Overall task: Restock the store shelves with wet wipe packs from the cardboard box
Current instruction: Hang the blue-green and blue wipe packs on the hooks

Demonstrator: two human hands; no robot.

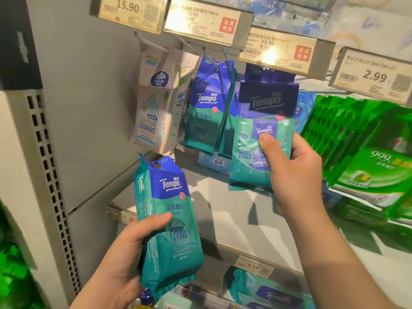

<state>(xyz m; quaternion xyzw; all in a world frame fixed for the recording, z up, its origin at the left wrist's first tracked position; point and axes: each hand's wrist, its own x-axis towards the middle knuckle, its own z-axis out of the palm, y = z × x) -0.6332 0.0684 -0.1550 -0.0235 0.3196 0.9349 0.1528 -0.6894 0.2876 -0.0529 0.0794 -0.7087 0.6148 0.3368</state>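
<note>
My left hand [124,248] grips a blue-and-teal Tempo wet wipe pack [166,221] upright in front of the lower shelf. My right hand [292,175] holds a second Tempo pack [256,139] raised under a price-tag rail, thumb pressed on its front. The top of that pack sits just below the rail [287,52]. Several matching Tempo packs [207,108] hang on a hook to its left. The cardboard box is out of view.
A beige Vinda pack [156,103] hangs at the left. Green wipe packs [361,148] stand in a row at the right. The grey shelf [225,210] lies below the hooks, with more Tempo packs [267,293] on the level underneath. A perforated upright [49,175] borders the left.
</note>
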